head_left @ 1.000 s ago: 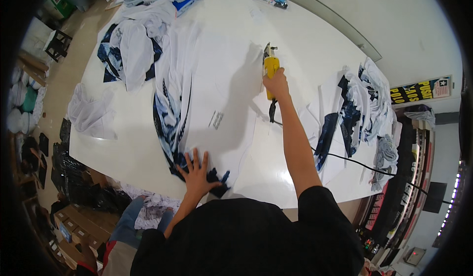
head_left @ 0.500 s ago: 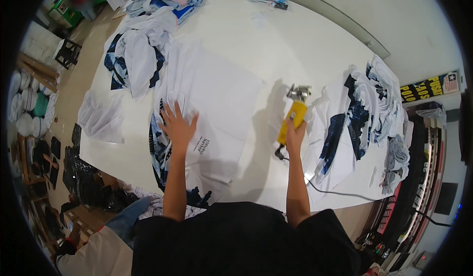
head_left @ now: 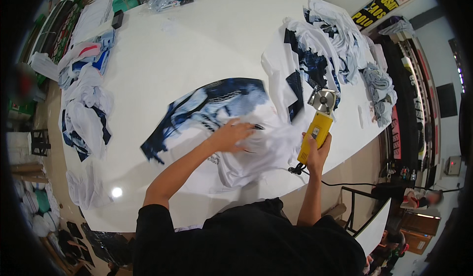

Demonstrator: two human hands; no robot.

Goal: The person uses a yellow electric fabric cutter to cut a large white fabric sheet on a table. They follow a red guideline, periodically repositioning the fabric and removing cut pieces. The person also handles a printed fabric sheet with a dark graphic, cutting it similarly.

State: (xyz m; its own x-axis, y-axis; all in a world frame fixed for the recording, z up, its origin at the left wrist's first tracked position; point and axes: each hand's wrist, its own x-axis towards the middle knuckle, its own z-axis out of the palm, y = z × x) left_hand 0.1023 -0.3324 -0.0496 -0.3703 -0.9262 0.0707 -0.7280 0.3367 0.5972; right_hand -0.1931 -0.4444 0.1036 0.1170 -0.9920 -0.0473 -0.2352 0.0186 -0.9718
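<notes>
**Cloth (head_left: 217,101) swung round, cutter (head_left: 315,135) now at the right heap (head_left: 310,62)**

The cloth's navy band arches across its far side; 0.5 s ago it ran down the left side, and the cutter stood clear of the right heap.

At far left, a left heap (head_left: 88,123) in white and navy lies on the white surface (head_left: 148,74), with a white scrap (head_left: 86,185) nearer the person. A clear bag (head_left: 170,1) lies at the far edge. The cloth is mid-surface, on the person's side, its right part blurred. The left hand (head_left: 231,135) is over it, fingers stretched out and blurred; whether it pinches the cloth, I cannot tell. The right hand (head_left: 318,153) grasps the yellow cutter, round blade pointing away. Its black cord (head_left: 350,184) trails right. At far right lies 1 grey bundle (head_left: 380,89).
</notes>
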